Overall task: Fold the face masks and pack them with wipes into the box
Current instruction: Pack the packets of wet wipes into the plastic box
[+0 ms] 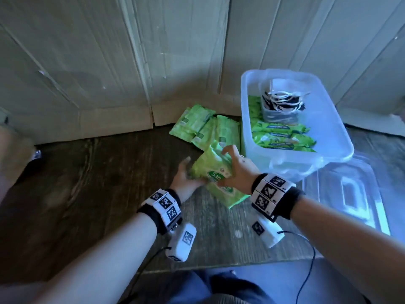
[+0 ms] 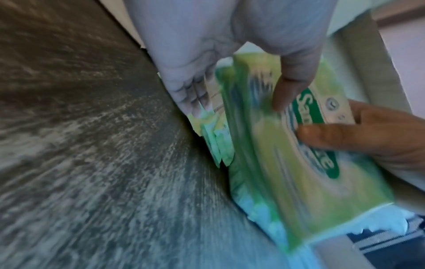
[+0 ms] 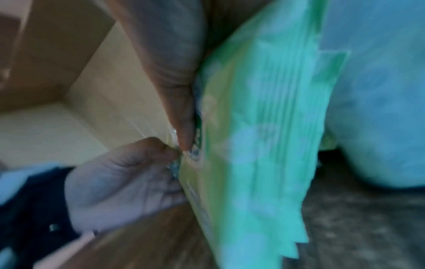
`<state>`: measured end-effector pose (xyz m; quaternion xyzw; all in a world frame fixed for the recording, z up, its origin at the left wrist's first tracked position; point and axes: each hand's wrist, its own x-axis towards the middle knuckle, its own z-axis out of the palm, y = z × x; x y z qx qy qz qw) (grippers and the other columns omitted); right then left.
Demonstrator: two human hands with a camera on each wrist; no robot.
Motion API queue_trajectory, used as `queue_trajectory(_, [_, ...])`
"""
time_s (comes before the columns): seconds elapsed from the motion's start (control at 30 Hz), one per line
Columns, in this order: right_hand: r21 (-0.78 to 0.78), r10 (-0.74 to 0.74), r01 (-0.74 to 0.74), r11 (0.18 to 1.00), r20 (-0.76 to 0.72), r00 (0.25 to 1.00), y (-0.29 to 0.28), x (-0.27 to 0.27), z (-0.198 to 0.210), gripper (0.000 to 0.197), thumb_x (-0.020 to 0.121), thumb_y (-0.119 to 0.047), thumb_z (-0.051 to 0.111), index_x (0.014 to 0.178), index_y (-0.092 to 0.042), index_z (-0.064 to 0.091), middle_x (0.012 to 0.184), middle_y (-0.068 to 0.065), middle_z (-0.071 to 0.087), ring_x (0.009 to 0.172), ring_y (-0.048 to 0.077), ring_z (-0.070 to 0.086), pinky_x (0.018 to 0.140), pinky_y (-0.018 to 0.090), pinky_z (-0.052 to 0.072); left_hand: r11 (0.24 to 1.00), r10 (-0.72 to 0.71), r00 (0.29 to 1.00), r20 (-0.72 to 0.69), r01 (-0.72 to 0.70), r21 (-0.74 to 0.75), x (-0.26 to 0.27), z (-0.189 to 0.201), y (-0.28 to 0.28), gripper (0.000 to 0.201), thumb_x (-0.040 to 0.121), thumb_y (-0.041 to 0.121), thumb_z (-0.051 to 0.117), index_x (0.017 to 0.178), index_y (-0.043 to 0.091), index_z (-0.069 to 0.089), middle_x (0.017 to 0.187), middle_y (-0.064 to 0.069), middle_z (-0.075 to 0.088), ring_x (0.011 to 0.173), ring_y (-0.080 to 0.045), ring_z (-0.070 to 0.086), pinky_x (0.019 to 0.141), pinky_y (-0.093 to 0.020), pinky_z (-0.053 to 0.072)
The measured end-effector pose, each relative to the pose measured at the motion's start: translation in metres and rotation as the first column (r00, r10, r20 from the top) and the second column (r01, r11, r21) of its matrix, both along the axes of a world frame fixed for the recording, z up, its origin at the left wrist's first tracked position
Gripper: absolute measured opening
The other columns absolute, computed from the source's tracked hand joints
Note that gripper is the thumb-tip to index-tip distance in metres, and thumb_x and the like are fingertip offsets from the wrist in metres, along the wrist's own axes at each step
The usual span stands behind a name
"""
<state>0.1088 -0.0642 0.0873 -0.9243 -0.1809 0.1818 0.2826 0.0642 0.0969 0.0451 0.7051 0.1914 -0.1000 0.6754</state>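
Cardboard walls [image 1: 109,62] closed the far side; bare floor [image 1: 87,183] lay open leftward. Both hands, left hand [image 1: 186,176] and right hand [image 1: 237,172], gripped a wipes pack [image 1: 210,170] beside the box [image 1: 333,137].

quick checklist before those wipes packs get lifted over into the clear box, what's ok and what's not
1. Both hands on the load: ok. The left hand and right hand hold the wipes packs between them.
2. Grip firmness: cannot tell; both wrist views are blurred.
3. How many packs are held: at least two show in the left wrist view; exact count cannot tell.
4. Box open: ok. The clear box has no lid on; the lid lies beside it.
5. Room inside: ok, probably. Bare floor shows at the near end, in front of the packed wipes.
6. Masks packed: ok. The masks sit in a small container inside the box.
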Motion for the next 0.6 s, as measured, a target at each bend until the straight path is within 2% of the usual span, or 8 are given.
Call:
queue_trajectory(0.03, [-0.104, 0.052, -0.049, 0.993, 0.024, 0.998, -0.012, -0.005, 0.0, 0.08, 0.07, -0.019, 0.078, 0.13, -0.016, 0.025, 0.085, 0.009, 0.055, 0.073, 0.025, 0.052, 0.061, 0.03, 0.039, 0.997, -0.054, 0.998, 0.029, 0.052, 0.065, -0.001, -0.004, -0.003, 0.093, 0.072, -0.005, 0.073, 0.144, 0.017, 0.02, 0.118, -0.003, 0.047, 0.107, -0.017, 0.048, 0.087, -0.027, 0.042])
queue_trajectory(0.1, [-0.309, 0.145, -0.123, 0.943, 0.049, 0.988, -0.035, -0.015, -0.007, 0.093, 0.07, -0.017, 0.075, 0.14, -0.019, 0.014, 0.089, 0.011, 0.058, 0.081, 0.027, 0.057, 0.066, 0.032, 0.043, 0.952, -0.223, 0.972, 0.078, 0.2, 0.23, -0.003, -0.011, -0.012, 0.109, 0.067, -0.002, 0.078, 0.148, 0.017, 0.008, 0.127, -0.002, 0.038, 0.114, -0.016, 0.042, 0.094, -0.03, 0.038])
queue_trajectory(0.2, [-0.51, 0.283, -0.174, 0.843, 0.145, 0.948, -0.064, -0.03, -0.029, 0.096, 0.074, -0.018, 0.069, 0.145, -0.015, 0.004, 0.11, 0.011, 0.061, 0.107, 0.028, 0.057, 0.087, 0.034, 0.04, 0.784, -0.504, 0.856, 0.113, 0.399, 0.476, -0.008, -0.016, -0.039, 0.114, 0.064, 0.009, 0.085, 0.148, 0.021, 0.01, 0.136, -0.004, 0.034, 0.122, -0.016, 0.04, 0.097, -0.023, 0.033])
queue_trajectory(0.3, [-0.521, 0.294, -0.142, 0.842, 0.223, 0.929, -0.085, -0.036, -0.043, 0.087, 0.078, -0.026, 0.066, 0.144, -0.012, 0.013, 0.127, 0.007, 0.054, 0.123, 0.023, 0.046, 0.097, 0.032, 0.033, 0.646, -0.654, 0.747, 0.12, 0.47, 0.601, -0.007, -0.023, -0.063, 0.105, 0.065, 0.013, 0.084, 0.147, 0.024, 0.019, 0.143, -0.007, 0.031, 0.13, -0.019, 0.037, 0.106, -0.025, 0.031])
queue_trajectory(0.4, [-0.522, 0.292, -0.143, 0.841, 0.215, 0.932, -0.096, -0.039, -0.054, 0.084, 0.079, -0.036, 0.065, 0.144, -0.015, 0.016, 0.135, 0.003, 0.046, 0.126, 0.021, 0.04, 0.1, 0.034, 0.03, 0.447, -0.731, 0.68, -0.053, 0.536, 0.716, -0.004, -0.028, -0.084, 0.094, 0.07, 0.025, 0.08, 0.146, 0.027, 0.024, 0.144, -0.001, 0.028, 0.128, -0.018, 0.04, 0.1, -0.023, 0.035])
queue_trajectory(0.5, [-0.562, 0.29, -0.147, 0.814, 0.175, 0.941, -0.103, -0.043, -0.064, 0.087, 0.075, -0.04, 0.069, 0.141, -0.014, 0.019, 0.134, 0.007, 0.045, 0.122, 0.025, 0.043, 0.099, 0.037, 0.032, 0.236, -0.708, 0.662, -0.244, 0.549, 0.802, -0.004, -0.03, -0.099, 0.084, 0.074, 0.038, 0.075, 0.143, 0.026, 0.029, 0.14, 0.001, 0.03, 0.126, -0.019, 0.039, 0.095, -0.03, 0.039])
queue_trajectory(0.57, [-0.575, 0.258, -0.122, 0.809, 0.16, 0.953, -0.107, -0.043, -0.066, 0.078, 0.074, -0.037, 0.071, 0.134, -0.012, 0.027, 0.127, 0.009, 0.049, 0.117, 0.027, 0.048, 0.095, 0.037, 0.035, 0.164, -0.684, 0.669, -0.29, 0.529, 0.833, -0.002, -0.029, -0.104, 0.074, 0.074, 0.042, 0.074, 0.135, 0.023, 0.036, 0.134, 0.0, 0.036, 0.124, -0.02, 0.04, 0.092, -0.035, 0.043])
queue_trajectory(0.6, [-0.576, 0.247, -0.11, 0.81, 0.165, 0.955, -0.108, -0.041, -0.065, 0.072, 0.074, -0.034, 0.071, 0.129, -0.011, 0.032, 0.123, 0.009, 0.051, 0.114, 0.027, 0.051, 0.093, 0.036, 0.037, 0.152, -0.679, 0.673, -0.293, 0.52, 0.841, 0.0, -0.028, -0.104, 0.071, 0.074, 0.043, 0.074, 0.132, 0.022, 0.039, 0.131, 0.0, 0.039, 0.123, -0.021, 0.041, 0.091, -0.036, 0.044])
